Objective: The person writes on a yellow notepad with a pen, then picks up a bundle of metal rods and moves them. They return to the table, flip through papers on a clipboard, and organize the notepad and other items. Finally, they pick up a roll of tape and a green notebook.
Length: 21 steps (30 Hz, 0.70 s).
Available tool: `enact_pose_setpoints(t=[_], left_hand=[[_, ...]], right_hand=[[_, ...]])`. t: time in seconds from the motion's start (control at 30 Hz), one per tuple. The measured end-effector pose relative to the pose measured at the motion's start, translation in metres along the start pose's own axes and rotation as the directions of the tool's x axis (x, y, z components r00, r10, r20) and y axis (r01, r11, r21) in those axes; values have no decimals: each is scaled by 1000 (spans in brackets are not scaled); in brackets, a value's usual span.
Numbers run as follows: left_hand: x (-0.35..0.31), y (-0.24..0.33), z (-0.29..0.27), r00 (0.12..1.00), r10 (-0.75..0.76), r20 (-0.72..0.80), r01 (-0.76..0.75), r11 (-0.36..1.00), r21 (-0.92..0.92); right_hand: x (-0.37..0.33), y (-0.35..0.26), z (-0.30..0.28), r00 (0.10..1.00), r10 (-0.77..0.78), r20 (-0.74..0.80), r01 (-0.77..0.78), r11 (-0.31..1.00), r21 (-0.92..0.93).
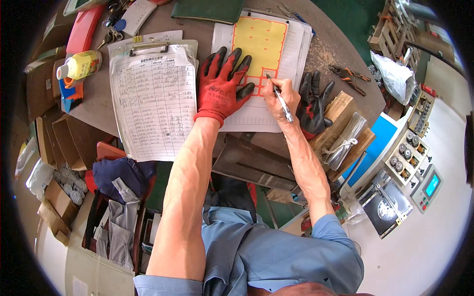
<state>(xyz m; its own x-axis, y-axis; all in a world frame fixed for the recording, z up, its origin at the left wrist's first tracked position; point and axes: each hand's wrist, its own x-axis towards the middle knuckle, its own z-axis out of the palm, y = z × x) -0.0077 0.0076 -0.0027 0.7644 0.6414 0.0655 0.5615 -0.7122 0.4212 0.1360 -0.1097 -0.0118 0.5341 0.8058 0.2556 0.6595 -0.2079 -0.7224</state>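
Note:
My left hand (pixel 220 90), in a red work glove with black fingertips, lies flat with spread fingers on the left edge of a yellow sheet with red-orange borders (pixel 257 39). Bare, my right hand (pixel 281 98) grips a pen (pixel 285 109), its tip at the lower right part of that sheet. The yellow sheet rests on a stack of white papers (pixel 297 45). An empty matching glove (pixel 313 104) lies just right of my right hand. A clipboard with a filled-in table form (pixel 155 98) sits left of my gloved hand.
Pliers (pixel 349 79) and wooden blocks (pixel 340 111) with a tied clear bundle (pixel 345 143) lie on the right. A yellow bottle (pixel 81 65), keys (pixel 112 34) and a dark green folder (pixel 210 9) are around the far and left side. A machine with a small display (pixel 428 187) stands right.

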Motion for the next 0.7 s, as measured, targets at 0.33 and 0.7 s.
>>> enact_pose_setpoints(t=[0.33,0.7], left_hand=[[0,0,-1,1000,-5,7,5,1000,21],[-2,-1,2,1000,0,-8,0,1000,11]], right_hand=[[0,0,-1,1000,-23,-1,23,999,-36],[-4,1,1,998,8,-56,-12,998,-55]])
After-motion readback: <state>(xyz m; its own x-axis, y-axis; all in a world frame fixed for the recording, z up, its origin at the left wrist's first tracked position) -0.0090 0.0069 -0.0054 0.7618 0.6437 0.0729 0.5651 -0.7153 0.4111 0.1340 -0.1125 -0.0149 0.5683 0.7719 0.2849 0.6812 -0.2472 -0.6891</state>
